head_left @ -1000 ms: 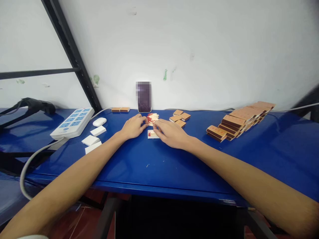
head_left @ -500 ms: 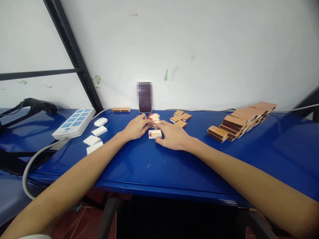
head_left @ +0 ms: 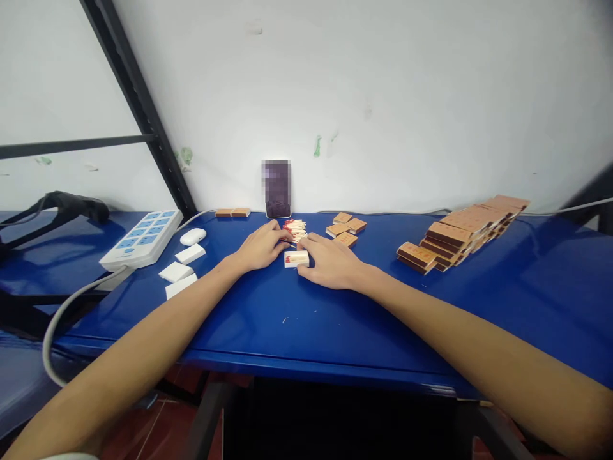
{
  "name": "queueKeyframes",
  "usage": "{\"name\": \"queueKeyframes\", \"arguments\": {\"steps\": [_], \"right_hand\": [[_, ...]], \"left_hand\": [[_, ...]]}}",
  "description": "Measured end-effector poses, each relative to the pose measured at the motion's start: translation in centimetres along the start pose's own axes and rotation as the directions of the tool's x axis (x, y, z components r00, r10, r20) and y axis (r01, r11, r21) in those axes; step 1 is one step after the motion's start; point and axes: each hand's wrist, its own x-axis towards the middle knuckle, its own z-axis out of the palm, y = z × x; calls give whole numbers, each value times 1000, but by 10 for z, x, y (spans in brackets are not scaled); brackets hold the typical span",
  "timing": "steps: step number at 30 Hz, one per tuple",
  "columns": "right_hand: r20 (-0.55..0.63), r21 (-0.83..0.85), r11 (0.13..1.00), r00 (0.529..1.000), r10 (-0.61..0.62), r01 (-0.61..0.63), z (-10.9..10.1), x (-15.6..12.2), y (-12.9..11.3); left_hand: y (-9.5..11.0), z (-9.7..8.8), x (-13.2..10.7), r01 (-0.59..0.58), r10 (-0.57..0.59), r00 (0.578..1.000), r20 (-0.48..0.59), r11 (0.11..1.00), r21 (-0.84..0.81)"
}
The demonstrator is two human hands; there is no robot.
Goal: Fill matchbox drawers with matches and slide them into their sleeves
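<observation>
On the blue table (head_left: 297, 319) lies a small white matchbox tray (head_left: 296, 258) with red-tipped matches in it. Just behind it sits a loose pile of matches (head_left: 294, 227). My left hand (head_left: 261, 246) rests left of the tray, fingers curled, with its fingertips pinched at the near edge of the match pile. My right hand (head_left: 330, 260) lies right of the tray, fingers bent, thumb and fingertips pressed against the tray's right end.
Brown matchbox sleeves (head_left: 345, 229) lie right of the pile, and a long stack of matchboxes (head_left: 460, 236) stands further right. A phone (head_left: 276, 188) leans on the wall. At the left are white trays (head_left: 179, 278), a power strip (head_left: 141, 237), its cable (head_left: 62, 313) and a black frame post (head_left: 143, 121).
My right hand has drawn back to the right, uncovering the tray. My left fingertips have shifted slightly toward the match pile.
</observation>
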Motion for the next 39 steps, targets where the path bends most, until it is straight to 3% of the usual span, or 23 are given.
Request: {"name": "queueKeyframes", "arguments": {"steps": [6,13,20,25,30,39], "right_hand": [[-7,8,1000,1000,6,-6,1,1,5],[-7,19,1000,1000,-24,24,-2,0,6],[-147,116,993,989,20,-3,8,9,22],[-155,76,996,987,52,-40,18,21,37],[-108,27,999,993,49,-46,18,26,38],[-83,-17,998,995,51,-52,16,29,37]], "left_hand": [[0,0,1,26,-26,1000,13,1000,12],[-7,-2,-1,-37,31,997,73,996,81],[-14,-8,-6,-17,9,997,81,995,102],[8,-21,-10,-53,52,998,41,998,32],[37,-22,-12,-147,147,983,106,989,-14],[37,-16,-14,-159,165,976,140,986,-51]]}}
